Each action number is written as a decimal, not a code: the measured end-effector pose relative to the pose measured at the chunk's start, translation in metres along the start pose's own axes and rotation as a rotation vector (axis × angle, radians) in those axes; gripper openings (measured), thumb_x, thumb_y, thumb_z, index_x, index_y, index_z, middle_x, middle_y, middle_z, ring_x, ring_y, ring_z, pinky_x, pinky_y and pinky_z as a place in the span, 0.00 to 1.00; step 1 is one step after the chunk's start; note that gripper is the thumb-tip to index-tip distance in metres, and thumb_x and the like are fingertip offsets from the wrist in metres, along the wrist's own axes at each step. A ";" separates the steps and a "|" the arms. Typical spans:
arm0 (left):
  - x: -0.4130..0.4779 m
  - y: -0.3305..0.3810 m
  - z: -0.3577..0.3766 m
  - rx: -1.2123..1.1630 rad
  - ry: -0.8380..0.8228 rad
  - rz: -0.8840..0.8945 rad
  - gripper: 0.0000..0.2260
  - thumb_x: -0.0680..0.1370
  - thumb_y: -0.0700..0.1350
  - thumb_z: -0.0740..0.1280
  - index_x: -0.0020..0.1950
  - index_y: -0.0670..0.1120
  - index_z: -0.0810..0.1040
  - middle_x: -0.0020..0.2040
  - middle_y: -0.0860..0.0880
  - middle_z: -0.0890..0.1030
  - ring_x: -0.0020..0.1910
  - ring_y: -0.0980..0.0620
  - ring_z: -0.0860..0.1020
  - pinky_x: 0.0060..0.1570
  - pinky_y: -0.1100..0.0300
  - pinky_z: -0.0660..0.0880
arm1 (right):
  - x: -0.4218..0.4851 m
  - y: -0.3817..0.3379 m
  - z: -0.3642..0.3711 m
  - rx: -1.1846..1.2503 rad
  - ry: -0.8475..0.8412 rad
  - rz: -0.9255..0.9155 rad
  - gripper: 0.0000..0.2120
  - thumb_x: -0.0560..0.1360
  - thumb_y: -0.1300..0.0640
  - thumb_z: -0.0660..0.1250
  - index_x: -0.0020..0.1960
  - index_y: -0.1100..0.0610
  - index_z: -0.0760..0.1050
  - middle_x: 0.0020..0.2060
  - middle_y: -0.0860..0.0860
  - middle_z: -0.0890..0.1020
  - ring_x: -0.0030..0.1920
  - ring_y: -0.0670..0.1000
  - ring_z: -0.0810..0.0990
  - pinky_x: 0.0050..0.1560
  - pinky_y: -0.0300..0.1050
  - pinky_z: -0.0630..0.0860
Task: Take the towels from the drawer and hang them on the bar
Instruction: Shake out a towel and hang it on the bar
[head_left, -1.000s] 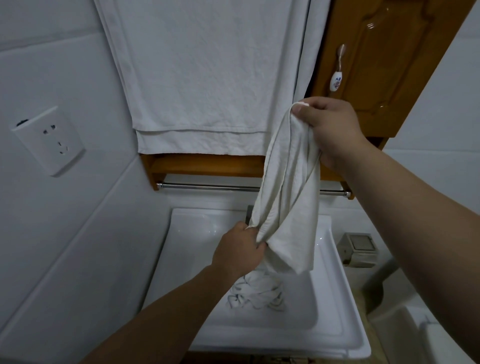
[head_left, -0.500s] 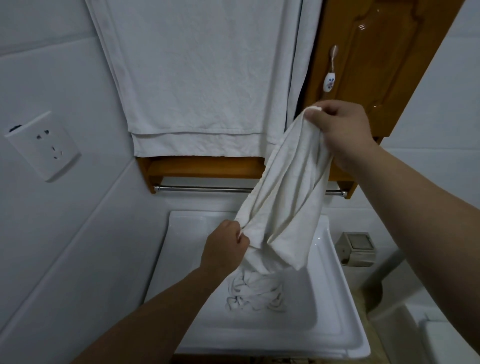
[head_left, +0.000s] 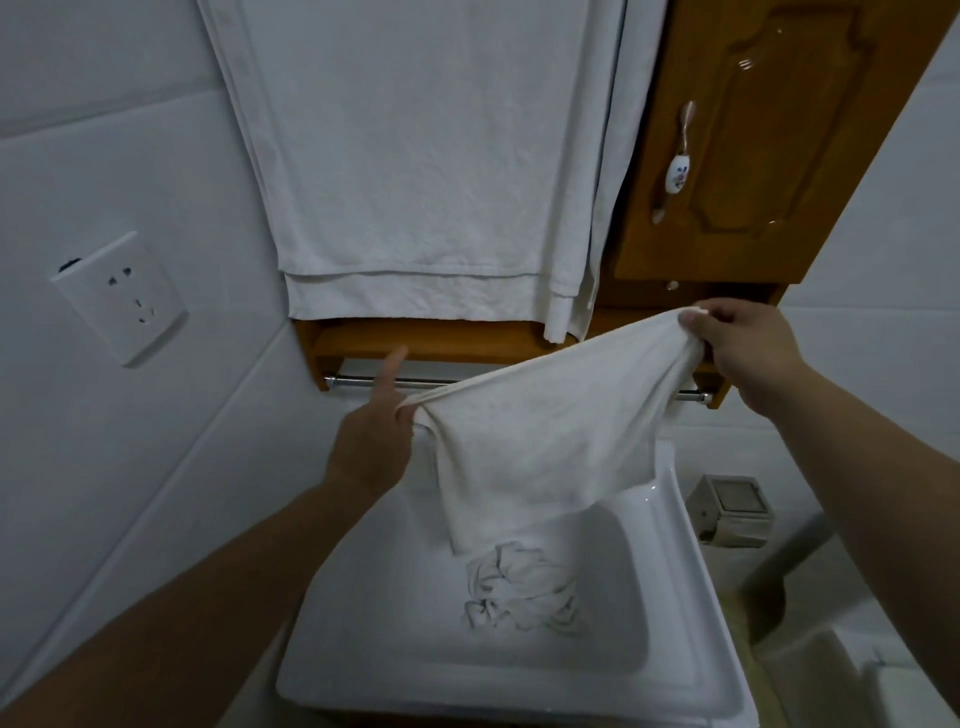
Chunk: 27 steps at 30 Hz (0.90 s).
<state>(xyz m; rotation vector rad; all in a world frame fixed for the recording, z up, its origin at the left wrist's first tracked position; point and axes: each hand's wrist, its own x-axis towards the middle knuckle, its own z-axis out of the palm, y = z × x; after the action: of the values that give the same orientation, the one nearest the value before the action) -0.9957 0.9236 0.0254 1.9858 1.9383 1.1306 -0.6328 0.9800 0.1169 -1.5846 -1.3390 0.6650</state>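
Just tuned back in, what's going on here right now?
A person is holding a small white towel spread between both hands: the left hand pinches one corner, the right hand grips the other, in front of the metal bar. It is not on the bar yet. Another crumpled towel lies in the sink; larger towels already hang above.

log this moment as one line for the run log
left hand: grip on small towel corner | right hand: grip on opposite corner | towel spread before bar, not yet hung | crumpled cloth in sink

white towel (head_left: 545, 441) spread before bar (head_left: 363, 382)
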 end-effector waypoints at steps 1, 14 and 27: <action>0.006 -0.003 -0.003 0.006 -0.004 0.000 0.28 0.80 0.38 0.61 0.79 0.49 0.59 0.37 0.45 0.78 0.32 0.47 0.74 0.36 0.56 0.68 | 0.000 0.002 0.000 -0.006 -0.009 0.003 0.05 0.80 0.52 0.67 0.52 0.52 0.80 0.46 0.44 0.79 0.55 0.55 0.77 0.58 0.52 0.75; 0.069 -0.019 -0.041 0.391 -0.299 0.192 0.04 0.80 0.36 0.62 0.49 0.38 0.77 0.50 0.37 0.79 0.48 0.37 0.77 0.48 0.52 0.71 | 0.000 -0.001 0.007 -0.374 -0.201 -0.152 0.09 0.79 0.51 0.68 0.55 0.55 0.82 0.47 0.50 0.82 0.45 0.50 0.82 0.47 0.45 0.78; 0.092 0.020 -0.054 0.261 -0.402 -0.105 0.09 0.77 0.37 0.58 0.40 0.41 0.76 0.48 0.41 0.80 0.47 0.42 0.77 0.41 0.55 0.71 | 0.002 0.007 0.027 -0.285 -0.115 -0.038 0.08 0.81 0.52 0.64 0.48 0.55 0.79 0.43 0.51 0.80 0.45 0.53 0.78 0.46 0.47 0.75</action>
<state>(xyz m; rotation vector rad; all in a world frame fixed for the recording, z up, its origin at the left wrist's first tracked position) -1.0222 0.9830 0.1121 2.0068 2.0146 0.4245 -0.6526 0.9902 0.0994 -1.7624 -1.6010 0.5675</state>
